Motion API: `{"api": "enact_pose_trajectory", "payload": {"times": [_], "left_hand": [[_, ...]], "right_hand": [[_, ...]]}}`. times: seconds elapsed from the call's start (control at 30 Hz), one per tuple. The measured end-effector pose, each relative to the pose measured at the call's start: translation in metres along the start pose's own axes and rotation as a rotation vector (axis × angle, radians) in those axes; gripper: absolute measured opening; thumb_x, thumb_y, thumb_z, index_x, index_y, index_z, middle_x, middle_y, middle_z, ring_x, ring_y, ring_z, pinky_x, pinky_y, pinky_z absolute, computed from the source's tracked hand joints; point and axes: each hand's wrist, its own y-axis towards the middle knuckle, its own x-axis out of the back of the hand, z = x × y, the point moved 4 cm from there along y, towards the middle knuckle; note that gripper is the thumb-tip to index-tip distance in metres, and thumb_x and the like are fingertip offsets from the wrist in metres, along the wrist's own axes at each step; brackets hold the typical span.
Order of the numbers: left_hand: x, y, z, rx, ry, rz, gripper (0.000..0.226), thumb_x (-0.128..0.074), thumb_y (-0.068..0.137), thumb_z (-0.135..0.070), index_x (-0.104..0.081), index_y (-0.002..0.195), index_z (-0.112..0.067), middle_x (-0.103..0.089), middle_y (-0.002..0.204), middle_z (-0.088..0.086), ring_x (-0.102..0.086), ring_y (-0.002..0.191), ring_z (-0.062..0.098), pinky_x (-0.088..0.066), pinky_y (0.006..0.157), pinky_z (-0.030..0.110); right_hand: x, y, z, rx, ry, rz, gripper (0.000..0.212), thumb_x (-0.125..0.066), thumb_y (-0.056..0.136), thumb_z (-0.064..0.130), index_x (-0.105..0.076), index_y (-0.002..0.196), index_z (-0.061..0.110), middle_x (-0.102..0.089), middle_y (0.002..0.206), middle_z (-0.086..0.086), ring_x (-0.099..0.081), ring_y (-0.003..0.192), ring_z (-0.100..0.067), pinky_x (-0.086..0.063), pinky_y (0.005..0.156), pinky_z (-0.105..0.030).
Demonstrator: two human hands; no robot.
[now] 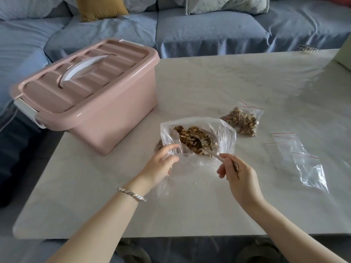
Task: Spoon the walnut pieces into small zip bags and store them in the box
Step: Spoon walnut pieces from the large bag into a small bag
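left hand (161,164): pinches big bag (226,133) near rim; hold its mouth wide
right hand (241,177): grips spoon (214,154), bowl in walnut pieces (191,137); lift a level scoop

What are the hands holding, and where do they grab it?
The right hand pinches the spoon by its handle; the left hand holds the big walnut bag by its near edge.

A pale marble-look table (247,76) stands before a blue-grey sofa (209,29) with a mustard cushion (100,7).
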Motion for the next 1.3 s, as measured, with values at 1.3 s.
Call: {"api": "enact_pose_trajectory", "payload": {"times": [1.3], "left_hand": [[-0.019,-0.001,-0.040,-0.324,0.240,-0.094,0.080,-0.074,0.076,-0.029,-0.026,0.140,-0.022,-0.036,0.117,-0.011,-0.033,0.117,0.003,-0.024,0.092,0.013]], "right_hand": [[0.079,0.023,0.017,-0.483,0.569,-0.052,0.029,-0.039,0.098,0.016,-0.064,0.087,0.007,-0.059,0.049,-0.001,-0.054,0.045,-0.010,-0.048,0.048,-0.014]]}}
